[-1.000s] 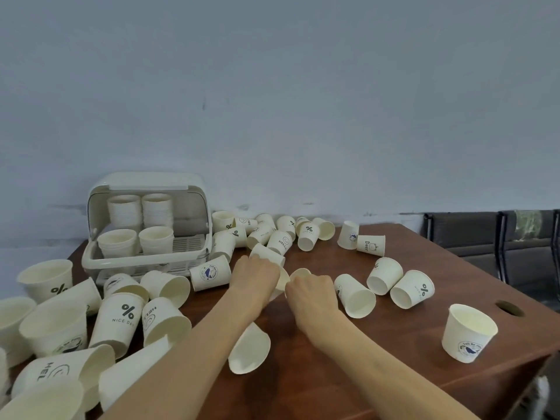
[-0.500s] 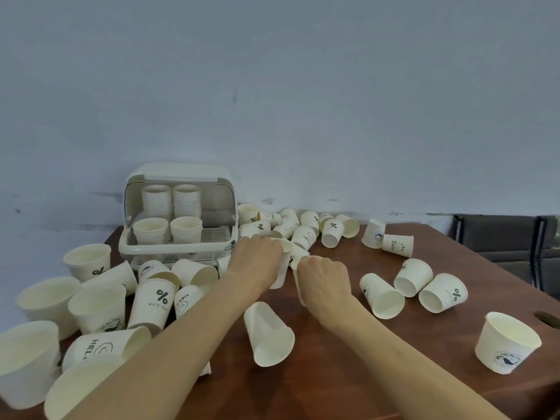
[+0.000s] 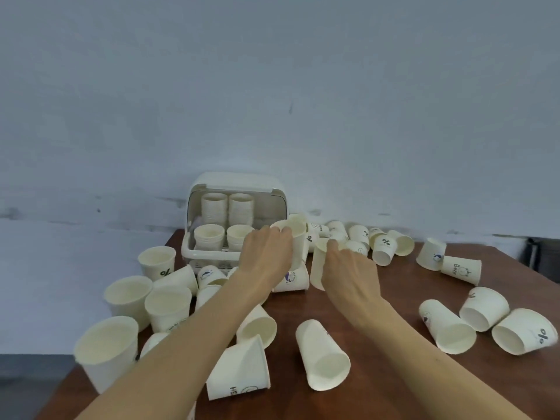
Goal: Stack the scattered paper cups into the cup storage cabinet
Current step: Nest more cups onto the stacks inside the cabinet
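So the white plastic cup storage cabinet at the back of the brown wooden table already has four neat stacks, but dozens of thin cream paper cups are still scattered around, mostly tipped over. My left hand grips one upright cup, and my right hand wraps another tilted cup, both right beside the cabinet.

Both my arms are bare from the bottom of the view to the fingertips; no sleeve or cuff shows. My left hand, nearest the cup storage cabinet, has no ring, watch or glove. My right hand, farther from it, is just as plain, wrist bare.
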Motion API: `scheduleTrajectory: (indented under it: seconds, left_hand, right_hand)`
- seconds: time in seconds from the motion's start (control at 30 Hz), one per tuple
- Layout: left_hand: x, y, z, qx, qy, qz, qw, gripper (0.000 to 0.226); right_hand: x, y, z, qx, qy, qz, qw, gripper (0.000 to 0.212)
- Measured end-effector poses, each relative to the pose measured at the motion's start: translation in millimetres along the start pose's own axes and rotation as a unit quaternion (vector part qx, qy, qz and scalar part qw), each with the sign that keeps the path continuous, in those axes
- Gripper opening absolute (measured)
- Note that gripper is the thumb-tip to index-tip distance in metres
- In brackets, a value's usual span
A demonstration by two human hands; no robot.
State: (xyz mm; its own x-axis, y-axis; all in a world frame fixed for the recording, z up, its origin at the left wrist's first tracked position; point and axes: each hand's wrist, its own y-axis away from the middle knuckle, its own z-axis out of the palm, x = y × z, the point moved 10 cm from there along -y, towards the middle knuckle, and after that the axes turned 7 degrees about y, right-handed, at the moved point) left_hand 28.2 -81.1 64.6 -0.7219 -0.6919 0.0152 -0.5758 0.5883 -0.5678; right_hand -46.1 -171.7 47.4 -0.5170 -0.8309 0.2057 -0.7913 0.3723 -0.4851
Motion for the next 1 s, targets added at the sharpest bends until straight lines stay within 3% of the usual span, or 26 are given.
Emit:
scheduleTrajectory:
  seconds: [0.23, 0.77, 1.0]
  left_hand:
    - [-59, -7, -10, 0.038, 0.002, -0.039, 0.999, 0.021]
    - [-190, -27, 0, 0.044, 0.028, -0.188, 0.981, 0.020]
    - [-216, -33, 18, 0.041, 0.058, -0.198, 0.978, 0.023]
  right_hand:
    - [-44, -20, -10, 0.064, -0.027, -0.036, 0.997, 0.016]
    - [-79, -88, -13, 0.010, -0.145, -0.036, 0.989, 0.015]
    - [-103, -121, -6, -0.004, -0.185, -0.028, 0.982, 0.018]
